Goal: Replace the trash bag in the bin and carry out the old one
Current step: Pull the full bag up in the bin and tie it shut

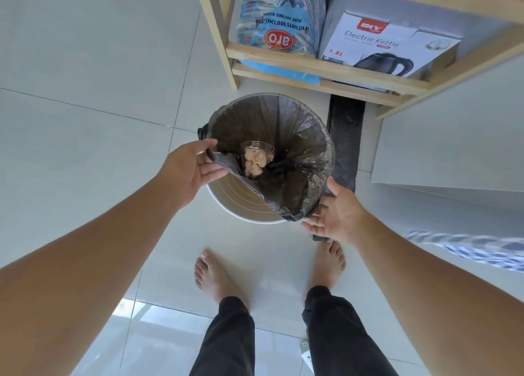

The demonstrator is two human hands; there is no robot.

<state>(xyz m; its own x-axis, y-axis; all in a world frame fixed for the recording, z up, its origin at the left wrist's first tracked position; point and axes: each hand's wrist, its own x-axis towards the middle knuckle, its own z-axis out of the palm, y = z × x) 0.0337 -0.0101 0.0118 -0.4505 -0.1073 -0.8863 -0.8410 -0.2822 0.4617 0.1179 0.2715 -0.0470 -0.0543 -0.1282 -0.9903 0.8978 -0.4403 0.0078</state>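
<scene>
My left hand (190, 167) has its fingers (211, 171) pinched on the near-left edge of the trash bag (286, 177), pulled inward off the rim so the bare inside wall of the bin (241, 198) shows below it. My right hand (337, 217) sits at the near-right of the rim, fingers spread and palm open against the bunched plastic there; I can't say it has closed on anything. The bag is otherwise seated in the bin, its far edge folded over the rim, and the bin stands on the tiled floor (85, 78) just in front of a wooden shelf (326, 66).

I judge the bag thin, limp and a bit slick, so it will stretch or tear if I tug at one point; better to gather the loosened edge all round and lift from the bunched mouth. It looks light: only a clear cup with crumpled paper (255, 160) and some dark scraps lie at the bottom.

Count: one bin, one dark bag in it, two hands at its rim. On the shelf, one blue sugar pack (280, 27) and one kettle box (388, 46). I see no fresh bag that I can identify
</scene>
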